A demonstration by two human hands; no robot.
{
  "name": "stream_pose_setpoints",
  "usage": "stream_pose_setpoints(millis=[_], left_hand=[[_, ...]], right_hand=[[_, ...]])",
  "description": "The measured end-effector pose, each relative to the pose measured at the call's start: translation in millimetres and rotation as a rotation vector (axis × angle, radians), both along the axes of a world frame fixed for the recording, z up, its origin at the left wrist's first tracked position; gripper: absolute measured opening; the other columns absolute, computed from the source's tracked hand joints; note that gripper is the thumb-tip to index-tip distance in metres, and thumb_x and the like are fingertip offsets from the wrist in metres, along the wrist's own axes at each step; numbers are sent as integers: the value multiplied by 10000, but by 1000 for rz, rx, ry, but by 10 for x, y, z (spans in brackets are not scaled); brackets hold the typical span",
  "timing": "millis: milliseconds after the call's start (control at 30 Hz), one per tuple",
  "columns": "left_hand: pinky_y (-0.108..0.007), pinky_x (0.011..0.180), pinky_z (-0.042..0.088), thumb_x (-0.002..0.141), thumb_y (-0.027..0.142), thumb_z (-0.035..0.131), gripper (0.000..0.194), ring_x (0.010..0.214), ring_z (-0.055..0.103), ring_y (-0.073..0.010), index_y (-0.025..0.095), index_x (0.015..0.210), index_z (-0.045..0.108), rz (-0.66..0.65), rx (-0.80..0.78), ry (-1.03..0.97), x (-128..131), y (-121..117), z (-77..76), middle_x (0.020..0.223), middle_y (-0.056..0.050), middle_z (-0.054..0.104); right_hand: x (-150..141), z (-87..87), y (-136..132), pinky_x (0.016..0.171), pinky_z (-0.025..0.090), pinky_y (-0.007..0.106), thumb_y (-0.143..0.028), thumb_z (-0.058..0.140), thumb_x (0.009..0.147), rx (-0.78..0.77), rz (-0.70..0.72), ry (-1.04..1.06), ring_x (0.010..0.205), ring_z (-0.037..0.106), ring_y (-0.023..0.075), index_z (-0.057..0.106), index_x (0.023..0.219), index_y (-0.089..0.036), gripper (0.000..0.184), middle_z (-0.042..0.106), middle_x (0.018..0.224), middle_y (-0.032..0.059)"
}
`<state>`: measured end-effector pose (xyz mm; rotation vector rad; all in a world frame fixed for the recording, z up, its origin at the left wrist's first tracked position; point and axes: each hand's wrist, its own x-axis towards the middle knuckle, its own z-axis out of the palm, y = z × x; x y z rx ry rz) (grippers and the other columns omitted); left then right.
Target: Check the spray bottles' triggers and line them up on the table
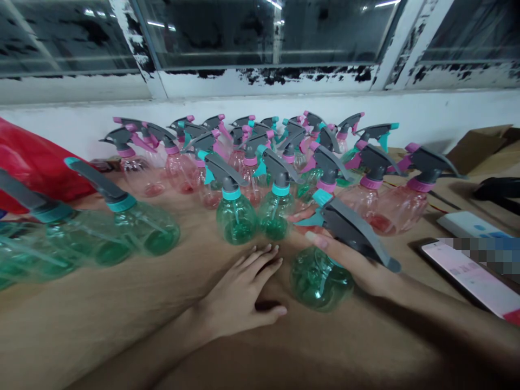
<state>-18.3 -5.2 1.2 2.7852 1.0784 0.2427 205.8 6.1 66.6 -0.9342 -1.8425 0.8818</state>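
My right hand [345, 254] is wrapped round the neck of a green spray bottle [319, 281] with a grey and teal trigger head. That bottle stands upright or nearly so, low over the table; whether its base touches the wood I cannot tell. To its left, my left hand [247, 292] lies palm down on the table with the fingers stretched out and nothing in them. Just beyond my left fingertips stand two green spray bottles [236, 216] side by side. Behind them, pink spray bottles [396, 203] and more green ones crowd together in rows.
Several green bottles [146, 227] line the left side, near a red plastic bag [36, 162]. On the right lie a phone [467, 276], a white box-like item [467, 222], a black object [498, 189] and brown cardboard [479, 149]. A white wall [73, 122] with windows closes off the back.
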Motion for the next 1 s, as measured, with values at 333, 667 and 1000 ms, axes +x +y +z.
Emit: stream_pose_setpoints(millis=[333,667,1000], left_hand=[[-451,1100,240,823,528,593,737,1364,275,-298,112,1395,385,0,-11,4,10,5,29,1484,-135,331],[-445,1102,241,817,532,597,737,1361,285,-289,127,1395,387,3,1,-9,6,9,7,1476,-123,350],[-462,1095,251,825,526,589,732,1355,294,-298,120,1397,379,3,-10,-2,9,10,30,1477,-135,344]], right_hand=[[63,-152,19,991,470,426,-386,580,852,-146,-2,82,1116,595,256,676,1057,-276,251,699,1030,49],[40,-87,21,984,474,391,-375,578,859,-144,48,100,1078,613,226,639,1146,-289,306,709,1002,25],[41,-93,38,1000,452,388,-337,565,872,-124,82,99,1072,616,214,602,1182,-274,319,714,966,24]])
